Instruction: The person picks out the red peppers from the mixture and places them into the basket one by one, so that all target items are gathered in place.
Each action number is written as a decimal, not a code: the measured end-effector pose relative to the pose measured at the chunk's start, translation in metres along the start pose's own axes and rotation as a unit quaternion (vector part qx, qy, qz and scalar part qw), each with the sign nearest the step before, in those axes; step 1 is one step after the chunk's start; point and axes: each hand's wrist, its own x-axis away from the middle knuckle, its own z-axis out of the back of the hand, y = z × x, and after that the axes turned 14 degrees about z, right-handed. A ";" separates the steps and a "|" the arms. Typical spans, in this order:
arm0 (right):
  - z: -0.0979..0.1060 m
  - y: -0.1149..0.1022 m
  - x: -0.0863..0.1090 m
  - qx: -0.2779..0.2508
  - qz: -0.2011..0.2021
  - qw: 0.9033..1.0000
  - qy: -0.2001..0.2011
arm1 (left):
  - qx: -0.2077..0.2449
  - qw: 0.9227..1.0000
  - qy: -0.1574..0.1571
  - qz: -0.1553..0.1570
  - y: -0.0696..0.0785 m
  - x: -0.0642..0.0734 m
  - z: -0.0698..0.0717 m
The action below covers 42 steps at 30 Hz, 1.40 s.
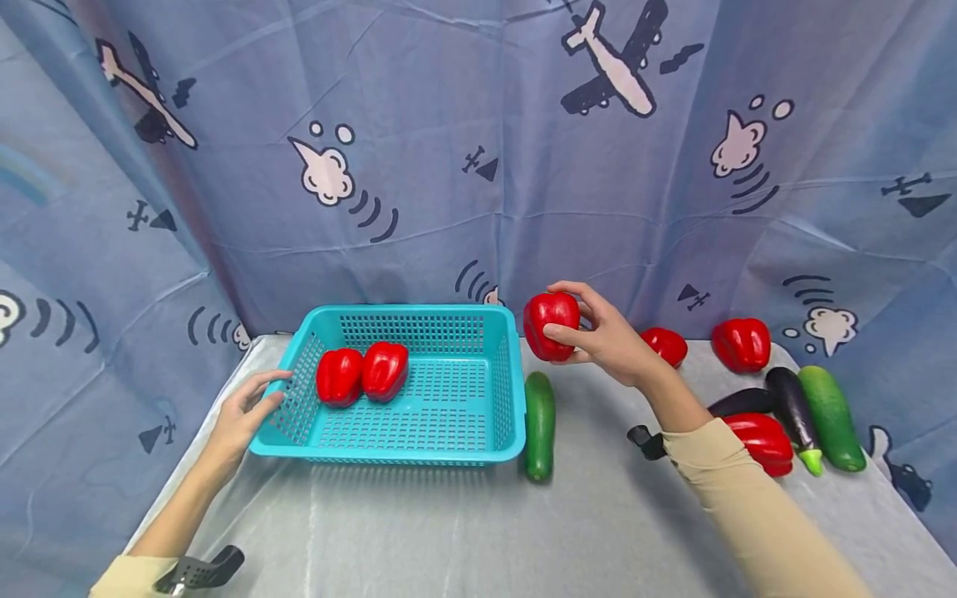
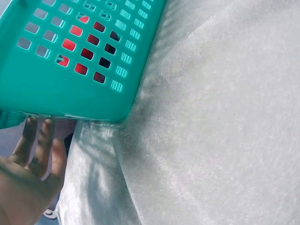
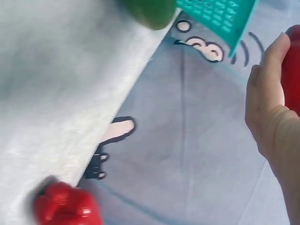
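My right hand (image 1: 609,336) holds a glossy red bell pepper (image 1: 551,326) in the air, just beyond the right end of the turquoise plastic basket (image 1: 411,455). In the right wrist view that pepper (image 3: 291,70) is partly cut off by the frame edge. Two more red bell peppers, one (image 1: 340,378) on the left and one (image 1: 385,371) on the right, lie side by side in the basket's left half. At its left end, my left hand (image 1: 238,415) touches the rim with fingers extended; the left wrist view shows the fingertips (image 2: 47,123) against the edge.
A cucumber (image 1: 540,428) lies along the basket's right side. Farther right on the pale table (image 1: 463,531) are red peppers (image 1: 742,345), eggplants (image 1: 794,409) and a thick green cucumber (image 1: 831,419). A blue patterned curtain (image 1: 419,166) hangs right behind the table.
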 end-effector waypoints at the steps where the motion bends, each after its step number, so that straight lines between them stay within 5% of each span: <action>1: -0.003 -0.003 -0.003 0.003 0.004 1.000 -0.004 | 0.001 1.000 0.000 0.002 0.000 0.000 0.000; 27: -0.089 -0.032 -0.066 0.064 0.080 0.992 -0.078 | -0.007 1.000 -0.001 0.020 0.001 0.000 -0.001; 42: -0.133 -0.016 -0.093 -0.042 0.046 0.993 -0.105 | -0.004 1.000 0.001 0.010 -0.002 -0.002 0.001</action>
